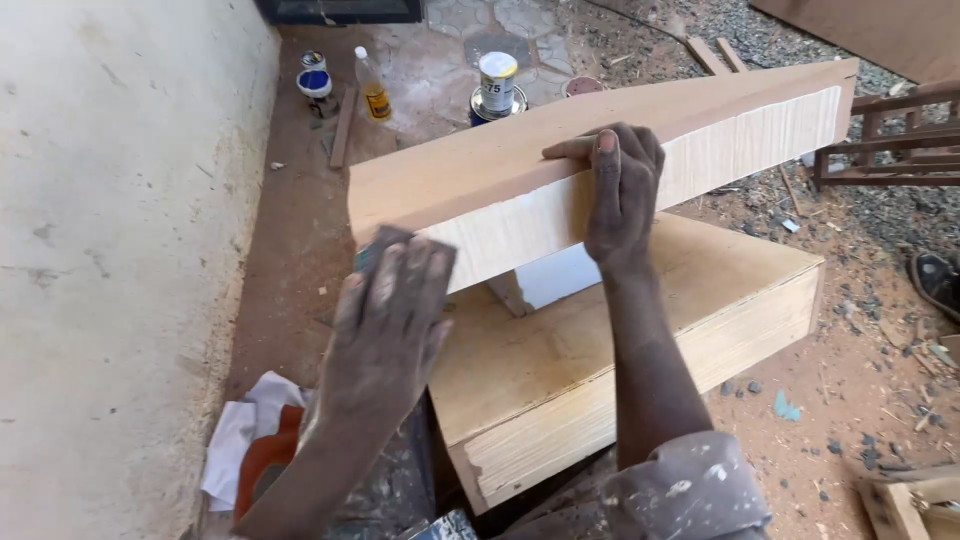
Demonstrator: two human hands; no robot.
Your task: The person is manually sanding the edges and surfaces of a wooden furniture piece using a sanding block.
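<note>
Across the plywood box [640, 330], the long wooden panel [600, 150] is lying tilted, running toward two o'clock. Your right hand [622, 190] is gripping its top edge; your left hand [395, 310] is pressing a sanding block [368, 252] flat. It looks stiff, fairly heavy; keep bracing mid-length.

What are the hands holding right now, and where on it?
Right hand grips the board at its top edge, mid-length. Left hand presses a small pad against the board's near end.
</note>
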